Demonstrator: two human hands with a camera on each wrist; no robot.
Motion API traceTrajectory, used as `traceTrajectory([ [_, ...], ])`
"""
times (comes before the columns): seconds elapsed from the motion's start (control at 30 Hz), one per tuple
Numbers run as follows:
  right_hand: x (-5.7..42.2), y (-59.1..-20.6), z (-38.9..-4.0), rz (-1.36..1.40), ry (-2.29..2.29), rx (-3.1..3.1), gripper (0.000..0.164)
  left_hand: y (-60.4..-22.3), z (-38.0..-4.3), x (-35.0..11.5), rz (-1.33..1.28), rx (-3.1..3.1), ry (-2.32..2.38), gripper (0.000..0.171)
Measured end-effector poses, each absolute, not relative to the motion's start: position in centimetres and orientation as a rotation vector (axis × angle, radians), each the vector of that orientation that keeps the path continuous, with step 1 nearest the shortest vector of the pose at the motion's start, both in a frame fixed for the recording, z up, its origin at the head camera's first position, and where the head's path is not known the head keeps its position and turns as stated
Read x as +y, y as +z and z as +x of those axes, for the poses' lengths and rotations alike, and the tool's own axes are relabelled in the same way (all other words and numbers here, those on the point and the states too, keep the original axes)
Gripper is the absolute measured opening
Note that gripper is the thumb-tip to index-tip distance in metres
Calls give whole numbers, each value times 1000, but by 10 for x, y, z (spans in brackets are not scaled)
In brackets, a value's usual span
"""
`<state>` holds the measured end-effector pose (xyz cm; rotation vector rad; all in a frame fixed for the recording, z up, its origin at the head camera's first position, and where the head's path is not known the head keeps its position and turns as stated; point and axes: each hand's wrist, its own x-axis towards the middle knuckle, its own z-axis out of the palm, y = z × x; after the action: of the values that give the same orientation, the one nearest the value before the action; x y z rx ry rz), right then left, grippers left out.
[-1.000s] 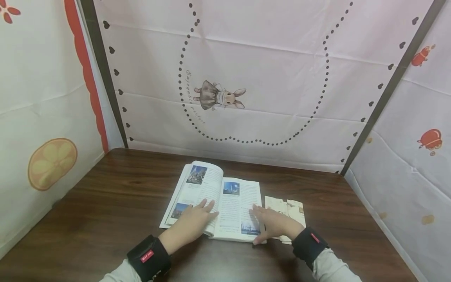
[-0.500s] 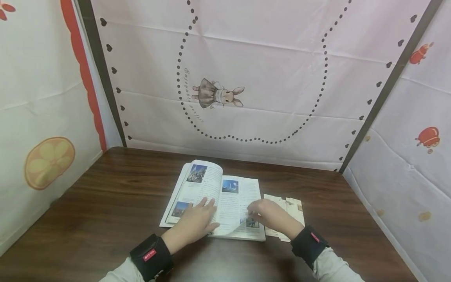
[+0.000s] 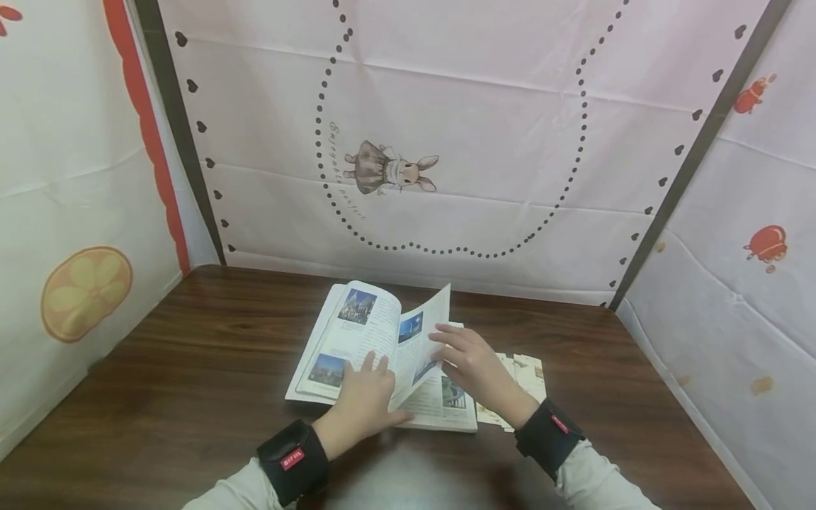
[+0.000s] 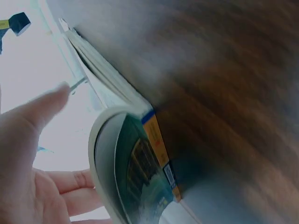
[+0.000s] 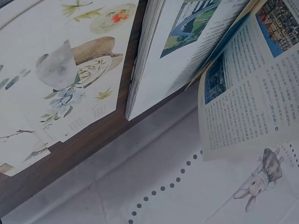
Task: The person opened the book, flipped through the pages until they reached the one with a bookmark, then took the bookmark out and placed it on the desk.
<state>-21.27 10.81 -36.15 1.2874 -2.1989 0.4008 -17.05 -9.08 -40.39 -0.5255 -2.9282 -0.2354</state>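
Observation:
A thick open book (image 3: 347, 341) with printed text and colour photos lies on the table. My left hand (image 3: 363, 400) rests on its left-hand pages, fingers extended and thumb out toward the lower middle. The left wrist view shows the thumb and fingers beside the curved pages (image 4: 100, 154). One right-hand page (image 3: 423, 315) stands raised, angled to the left, uncovering another page with a photo beneath. My right hand (image 3: 474, 365) is at the raised page's outer edge, its fingers spread and fairly straight against it. In the right wrist view that page (image 5: 238, 102) appears without any fingers.
Cream illustrated paper sheets (image 3: 529, 375) lie just right of the book, partly behind the right hand. The brown wooden table (image 3: 210, 354) extends on both sides. Behind it hangs a pale printed cloth (image 3: 497, 177), with cloth walls left and right.
The right hand has lifted the right-hand page from lying flat to standing up, moving with it up and away. The left hand has shifted slightly right on the left pages.

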Motion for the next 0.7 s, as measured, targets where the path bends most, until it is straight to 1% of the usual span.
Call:
traceTrajectory([
  [0.17, 108, -360, -212, 1253, 397, -2141, 21, -408, -171, -84, -475, -2896, -174, 47],
  [0.4, 109, -364, -215, 1198, 463, -2140, 21, -406, -173, -83, -437, -2897, -269, 34],
  [0.5, 110, -368, -217, 1169, 473, -2165, 26, -405, -174, -86, -390, -2897, -338, 33],
  [0.63, 114, -375, -218, 1138, 496, -2332, 40, -402, -174, -92, -305, -2855, -542, 41],
  [0.7, 116, -379, -218, 1118, 500, -2495, 47, -401, -173, -96, -256, -2826, -691, 40],
])
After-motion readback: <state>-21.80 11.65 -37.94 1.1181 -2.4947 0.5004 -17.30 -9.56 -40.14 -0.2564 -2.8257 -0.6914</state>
